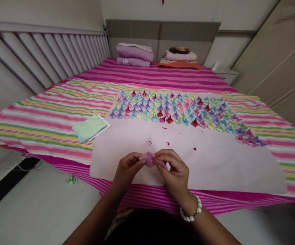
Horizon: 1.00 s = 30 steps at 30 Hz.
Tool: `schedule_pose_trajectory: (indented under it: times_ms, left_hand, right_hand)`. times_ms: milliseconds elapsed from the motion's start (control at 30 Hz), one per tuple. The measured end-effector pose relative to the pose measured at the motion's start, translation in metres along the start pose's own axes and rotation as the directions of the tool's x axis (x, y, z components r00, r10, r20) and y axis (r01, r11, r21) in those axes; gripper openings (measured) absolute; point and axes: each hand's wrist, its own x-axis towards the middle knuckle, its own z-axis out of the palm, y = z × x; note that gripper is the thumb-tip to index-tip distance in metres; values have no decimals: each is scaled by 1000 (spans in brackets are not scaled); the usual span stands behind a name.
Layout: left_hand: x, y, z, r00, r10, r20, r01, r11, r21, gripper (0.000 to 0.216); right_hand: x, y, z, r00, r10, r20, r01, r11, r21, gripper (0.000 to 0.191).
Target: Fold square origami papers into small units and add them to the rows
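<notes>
A pink folded paper piece (149, 159) is held up between both my hands, above the near part of a large pale sheet (221, 160). My left hand (129, 167) pinches its left point between thumb and fingers. On its right side my right hand (174, 167) grips the paper, fingers over the top and thumb below. Rows of small folded paper shapes (169, 119) in many colours stand on the far half of the sheet. Several dark red paper scraps (167, 144) lie between them and my hands.
A stack of square paper (89, 128), light green on top, rests at the sheet's left edge on the striped bedspread (47, 122). Folded purple bedding (134, 52) and a pink pile (180, 55) sit by the headboard (147, 30). Green scraps (71, 180) lie on the floor.
</notes>
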Motion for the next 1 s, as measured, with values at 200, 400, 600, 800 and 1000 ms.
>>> schedule_pose_trajectory:
  times_ms: [200,400,600,800,1000]
  left_hand:
    - [-2,-2,-1,999,-31,-19,30,999,-35,12]
    - [-2,4,-2,999,50,9,-50,998,-23,10]
    - [-3,5,0,997,29,-66,-25,998,49,14]
    - [-5,2,1,999,30,22,-29,999,-29,30]
    - [-3,3,4,998,-66,-7,66,997,-37,29]
  right_hand:
    - [-5,-1,-3,984,-111,137,121,990,-67,29]
    - [-3,1,-1,988,112,109,-121,989,84,12]
    - [1,1,3,942,319,104,-333,927,171,33]
    - [2,0,0,984,178,25,-178,984,25,5]
    - [2,-2,1,997,58,46,-57,998,-23,12]
